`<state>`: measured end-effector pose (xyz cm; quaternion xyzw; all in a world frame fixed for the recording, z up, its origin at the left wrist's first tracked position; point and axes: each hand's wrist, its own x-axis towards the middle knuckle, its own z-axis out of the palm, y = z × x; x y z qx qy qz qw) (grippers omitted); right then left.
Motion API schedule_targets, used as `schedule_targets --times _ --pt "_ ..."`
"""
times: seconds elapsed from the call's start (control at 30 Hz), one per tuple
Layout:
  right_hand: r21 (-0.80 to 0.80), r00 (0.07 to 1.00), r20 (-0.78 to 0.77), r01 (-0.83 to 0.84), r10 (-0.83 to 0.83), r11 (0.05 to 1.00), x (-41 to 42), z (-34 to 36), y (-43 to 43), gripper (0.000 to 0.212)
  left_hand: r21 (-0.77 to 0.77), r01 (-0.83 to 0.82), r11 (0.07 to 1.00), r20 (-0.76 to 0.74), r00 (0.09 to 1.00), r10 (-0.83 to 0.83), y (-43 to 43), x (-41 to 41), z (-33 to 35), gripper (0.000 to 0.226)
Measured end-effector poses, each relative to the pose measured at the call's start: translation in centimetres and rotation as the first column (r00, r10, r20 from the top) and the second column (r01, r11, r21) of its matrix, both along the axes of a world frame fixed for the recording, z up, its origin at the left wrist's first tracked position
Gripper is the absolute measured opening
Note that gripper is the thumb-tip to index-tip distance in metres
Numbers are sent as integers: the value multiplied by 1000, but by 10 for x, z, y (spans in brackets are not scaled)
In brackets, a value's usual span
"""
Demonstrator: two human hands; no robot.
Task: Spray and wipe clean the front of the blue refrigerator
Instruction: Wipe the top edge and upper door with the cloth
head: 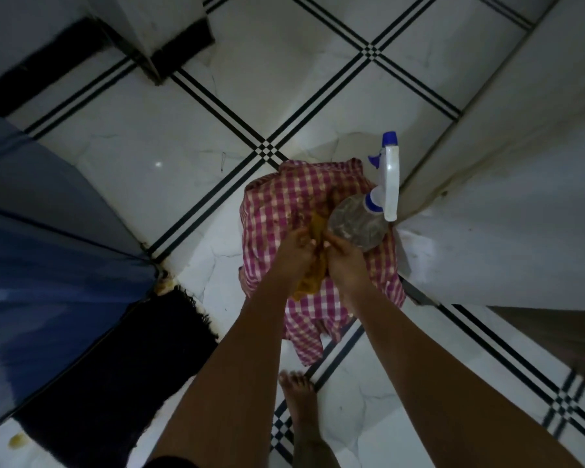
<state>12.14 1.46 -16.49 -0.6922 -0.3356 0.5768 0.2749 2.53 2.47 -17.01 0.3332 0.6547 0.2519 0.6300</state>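
Note:
The blue refrigerator (48,251) fills the left edge of the view. Below me a pink-and-white checked cloth (284,204) drapes over something low. On it stands a clear spray bottle (358,226) with a white and blue trigger head (390,177). A yellow-brown rag (313,275) lies on the checked cloth between my hands. My left hand (293,246) and my right hand (343,256) both grip this rag with curled fingers. The right hand sits close against the bottle's base.
The floor is white tile (169,140) with black line patterns. A black mat (125,366) lies at the refrigerator's foot. A white wall or door (507,204) stands at the right. A dark plinth (169,52) sits at the top left. A bare foot (298,396) is below.

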Motion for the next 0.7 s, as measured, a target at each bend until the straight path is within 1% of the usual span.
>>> schedule_targets --times 0.03,0.07,0.2,0.33,0.43,0.5,0.6,0.7 --pt "9 1000 6 -11 11 1000 -1 -3 0 33 -9 -18 1000 -14 1000 18 -1 1 -3 14" --pt "27 1000 12 -14 14 1000 -1 -6 -1 33 -14 -24 1000 -19 1000 24 -2 2 -5 12" --pt "68 998 25 51 -52 996 -1 -11 -10 29 -21 -35 999 -90 995 33 -4 7 -12 19" --pt "97 997 49 57 -62 994 -1 -13 -12 24 -27 -124 992 -175 978 118 0 13 -20 12" --pt "120 994 88 55 -65 991 -1 -18 -11 23 -10 -139 990 -219 967 133 0 13 -17 29" --pt "123 995 100 17 -30 992 -1 -19 -12 24 11 -154 988 -212 965 153 0 12 -11 34" --pt "166 995 99 -14 -3 986 -1 -13 -14 22 2 -202 979 -149 968 200 2 6 -4 35" --pt "128 1000 26 2 -6 992 -3 3 -12 26 -28 -265 964 -59 963 263 3 -3 4 37"
